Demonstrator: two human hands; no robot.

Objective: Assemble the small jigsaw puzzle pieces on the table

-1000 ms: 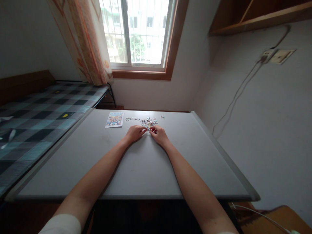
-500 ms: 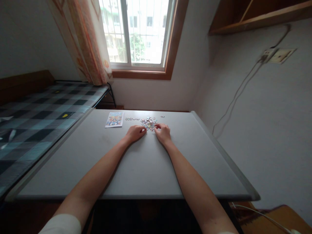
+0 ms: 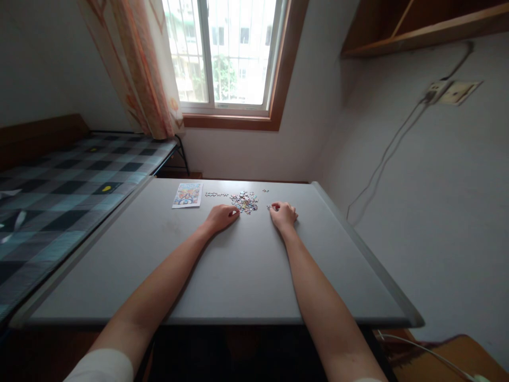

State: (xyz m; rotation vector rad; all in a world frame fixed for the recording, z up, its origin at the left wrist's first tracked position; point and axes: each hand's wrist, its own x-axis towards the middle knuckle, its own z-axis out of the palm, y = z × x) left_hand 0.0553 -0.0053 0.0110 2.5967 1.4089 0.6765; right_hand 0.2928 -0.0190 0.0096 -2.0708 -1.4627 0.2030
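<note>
A loose heap of small multicoloured jigsaw puzzle pieces (image 3: 245, 201) lies on the far half of the table. My left hand (image 3: 221, 216) rests at the heap's near left edge, thumb and fingertips pressed together; whatever is between them is too small to make out. To the right of the heap, my right hand (image 3: 283, 215) is closed, fingers curled, with a jigsaw puzzle piece (image 3: 269, 207) at its fingertips. A row of joined-looking pieces (image 3: 217, 194) stretches left of the heap. Beside that row lies a printed picture sheet (image 3: 187, 196).
A few separate pieces (image 3: 265, 190) sit near the far edge of the grey-white table (image 3: 238, 281). On the left stands a bed with a checked cover (image 3: 131, 167). A white wall with a hanging cable (image 3: 384, 159) borders the right side.
My right hand has moved right, away from the heap, and a puzzle piece now shows at its fingertips. The left hand has stayed in place.
</note>
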